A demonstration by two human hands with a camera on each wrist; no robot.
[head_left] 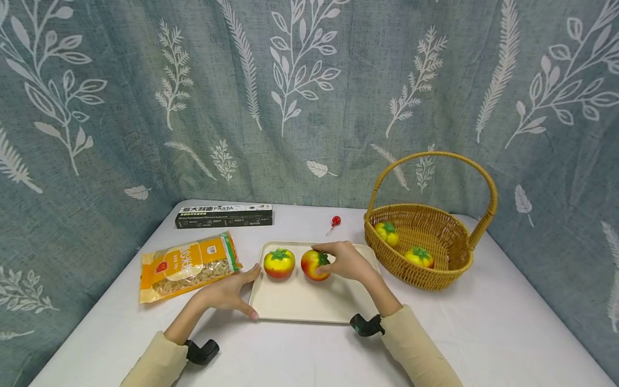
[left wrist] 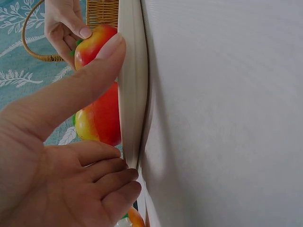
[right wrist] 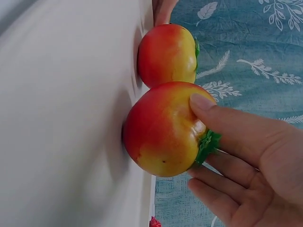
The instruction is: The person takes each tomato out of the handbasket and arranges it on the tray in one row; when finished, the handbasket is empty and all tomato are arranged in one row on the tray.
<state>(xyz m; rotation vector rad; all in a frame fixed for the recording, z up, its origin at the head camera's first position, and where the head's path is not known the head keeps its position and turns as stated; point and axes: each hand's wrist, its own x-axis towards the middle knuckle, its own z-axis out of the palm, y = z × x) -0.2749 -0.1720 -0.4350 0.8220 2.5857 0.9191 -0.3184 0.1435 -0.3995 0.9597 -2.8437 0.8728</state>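
- We are finding the red-and-yellow fruit (head_left: 311, 264) over the upper middle of the cream tray (head_left: 300, 303); whether its underside is bearing on the tray, we cannot tell.
- Its green leafy crown (right wrist: 208, 145) is pointing sideways, toward the right hand (head_left: 347, 263), so we are reading the stem axis as tipped well over. The body is looking nearly round; we are making out no clear long axis.
- Skin is showing glossy: red at the base, blending into yellow around the crown, with a small dark speck on one side.
- The right hand is clamping the fruit near the crown, thumb on one side, fingers on the other, opened about the fruit's breadth.
- The left hand (head_left: 227, 293) is touching the tray's left end, thumb and fingers spread well apart.
- Between the hands we are noting a second fruit (head_left: 279, 264), sitting crown up, apart from the first in the head view.
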